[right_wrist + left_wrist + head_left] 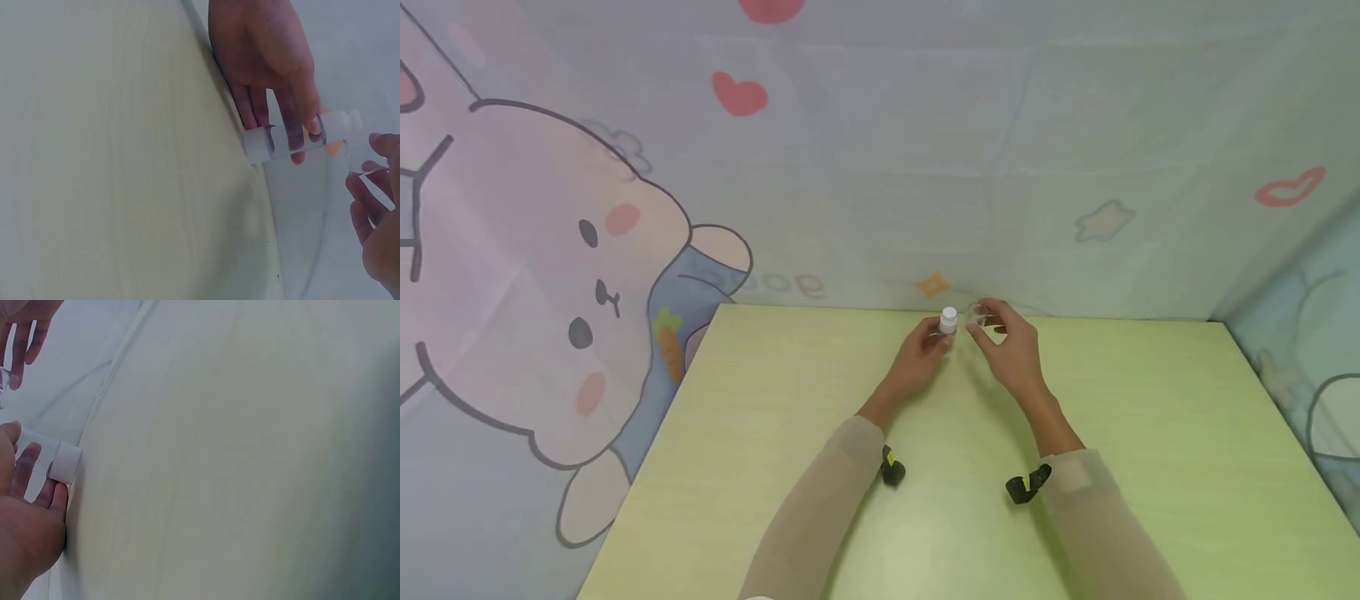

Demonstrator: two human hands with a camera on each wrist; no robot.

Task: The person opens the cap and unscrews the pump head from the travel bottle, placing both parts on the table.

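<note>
Near the table's back edge, my left hand grips a small clear bottle round its see-through body. The bottle stands roughly upright, with a stepped white top and a white base that sits right at the tabletop. To its right, my right hand pinches a clear cap between thumb and fingers. In the right wrist view the cap is beside the bottle's white top, off to one side of it. Fingers hide part of the bottle's body.
Both hands are over a pale yellow-green table. Right behind its back edge hangs a printed cloth, which also covers the sides. A small black wrist camera sits at the left sleeve, another black camera at the right.
</note>
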